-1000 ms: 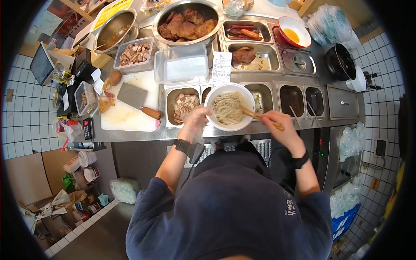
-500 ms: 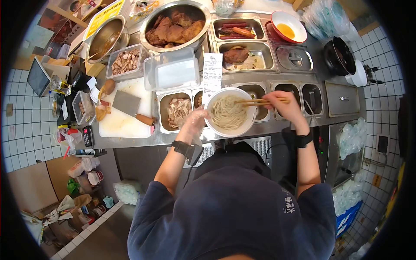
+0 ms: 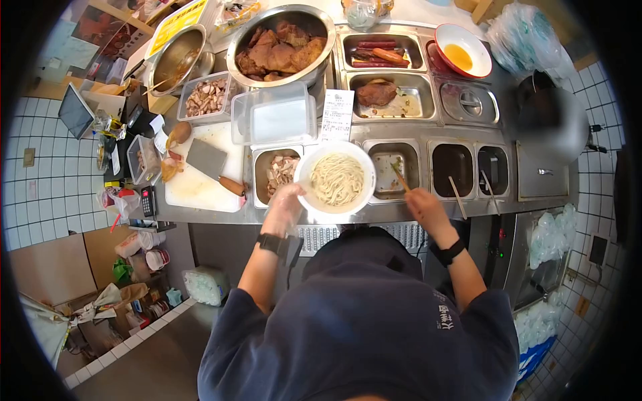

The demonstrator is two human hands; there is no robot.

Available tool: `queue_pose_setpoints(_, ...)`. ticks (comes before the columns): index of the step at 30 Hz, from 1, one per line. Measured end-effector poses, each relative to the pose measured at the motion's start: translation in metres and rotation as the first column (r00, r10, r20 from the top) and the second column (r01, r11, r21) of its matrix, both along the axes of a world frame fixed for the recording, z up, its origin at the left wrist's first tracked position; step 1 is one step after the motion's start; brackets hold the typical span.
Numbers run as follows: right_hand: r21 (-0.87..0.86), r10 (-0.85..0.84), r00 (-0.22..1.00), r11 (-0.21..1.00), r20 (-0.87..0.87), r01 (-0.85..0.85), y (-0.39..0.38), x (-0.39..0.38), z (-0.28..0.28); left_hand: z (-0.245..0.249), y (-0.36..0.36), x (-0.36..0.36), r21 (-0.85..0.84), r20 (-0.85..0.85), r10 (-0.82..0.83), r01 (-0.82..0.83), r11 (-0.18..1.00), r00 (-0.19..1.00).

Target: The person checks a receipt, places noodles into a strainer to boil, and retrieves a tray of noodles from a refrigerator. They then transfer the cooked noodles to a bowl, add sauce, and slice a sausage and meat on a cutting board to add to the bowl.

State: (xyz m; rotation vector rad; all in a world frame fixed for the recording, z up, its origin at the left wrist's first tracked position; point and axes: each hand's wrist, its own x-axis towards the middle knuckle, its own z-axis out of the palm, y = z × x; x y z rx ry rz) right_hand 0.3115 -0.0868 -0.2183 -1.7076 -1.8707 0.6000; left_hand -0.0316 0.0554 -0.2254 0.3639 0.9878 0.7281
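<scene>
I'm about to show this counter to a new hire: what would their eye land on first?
Probably the round white bowl of pale noodles, held by the left hand over the steel counter's front edge. Next, the big steel bowl heaped with brown meat at the back, then the red-rimmed white bowl of orange liquid at the back right.

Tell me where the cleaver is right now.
In the head view, the cleaver lies on the white cutting board, to the person's left, its wooden handle beside the metal pan of chopped meat.
</scene>
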Motion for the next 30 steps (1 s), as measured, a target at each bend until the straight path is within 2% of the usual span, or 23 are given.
queue_pose_setpoints(1,0.004,0.000,1.000,1.000,-0.008,0.000,0.000,-0.001,-0.009,0.014,-0.001,-0.007,0.017,-0.009,-0.037,0.037,0.999,0.999)
queue_pose_setpoints(3,0.074,0.140,0.988,0.987,0.066,-0.144,0.001,0.002,-0.021,0.004,-0.003,-0.041,-0.037,-0.045,0.036,-0.037,0.999,0.998)
queue_pose_setpoints(4,0.029,0.160,0.983,0.986,0.085,-0.163,0.005,0.007,-0.026,0.019,-0.006,-0.044,-0.036,-0.029,0.057,-0.058,0.998,0.998)
queue_pose_setpoints(5,0.032,0.155,0.985,0.987,0.079,-0.158,0.016,0.005,-0.029,0.042,-0.007,-0.042,-0.037,-0.012,0.077,-0.077,0.996,0.997)
queue_pose_setpoints(6,0.073,0.093,0.994,0.993,0.053,-0.097,0.033,-0.003,-0.031,0.054,-0.008,-0.037,0.074,-0.096,0.132,-0.125,0.989,0.987)
queue_pose_setpoints(7,0.109,0.035,0.999,0.993,0.025,-0.037,0.050,-0.014,-0.031,0.056,-0.005,-0.037,0.073,-0.100,0.130,-0.123,0.990,0.986)
queue_pose_setpoints(9,0.147,0.127,0.992,0.981,0.006,-0.127,0.091,-0.052,-0.026,0.059,0.005,-0.038,0.123,-0.020,0.130,-0.127,0.984,0.991)
queue_pose_setpoints(11,0.302,0.125,0.991,0.944,0.049,-0.134,0.121,-0.090,-0.030,0.064,0.016,-0.026,0.155,-0.037,0.152,-0.145,0.977,0.988)
queue_pose_setpoints(12,0.304,0.129,0.991,0.943,0.044,-0.137,0.129,-0.093,-0.037,0.065,0.021,-0.017,0.133,0.011,0.165,-0.165,0.977,0.986)
queue_pose_setpoints(14,0.027,0.113,0.989,0.993,-0.094,-0.111,0.142,-0.101,-0.050,0.068,0.034,0.009,0.105,0.062,0.163,-0.169,0.980,0.985)
queue_pose_setpoints(15,0.082,0.129,0.991,0.988,0.024,-0.131,0.141,-0.095,-0.059,0.072,0.040,0.027,0.099,0.067,0.149,-0.155,0.983,0.987)
queue_pose_setpoints(17,0.234,0.117,0.993,0.966,0.000,-0.114,0.126,-0.085,-0.055,0.085,0.046,0.071,0.123,0.086,0.116,-0.126,0.984,0.990)
queue_pose_setpoints(19,0.190,0.145,0.989,0.971,-0.001,-0.142,0.101,-0.074,-0.034,0.047,0.059,0.095,0.065,0.131,0.158,-0.167,0.984,0.979)
queue_pose_setpoints(21,0.147,0.174,0.985,0.974,0.004,-0.173,0.085,-0.070,-0.026,0.008,0.071,0.112,-0.027,0.052,0.235,-0.233,0.972,0.971)
queue_pose_setpoints(22,0.154,0.196,0.981,0.969,-0.011,-0.192,0.080,-0.069,-0.024,0.003,0.073,0.115,-0.025,0.083,0.171,-0.169,0.985,0.982)
queue_pose_setpoints(25,0.133,0.206,0.978,0.970,-0.018,-0.202,0.067,-0.069,-0.024,-0.010,0.071,0.125,-0.047,0.016,0.229,-0.228,0.973,0.973)
queue_pose_setpoints(30,0.091,0.207,0.976,0.975,-0.069,-0.200,0.055,-0.072,-0.031,-0.007,0.069,0.123,-0.039,-0.036,0.218,-0.219,0.975,0.975)
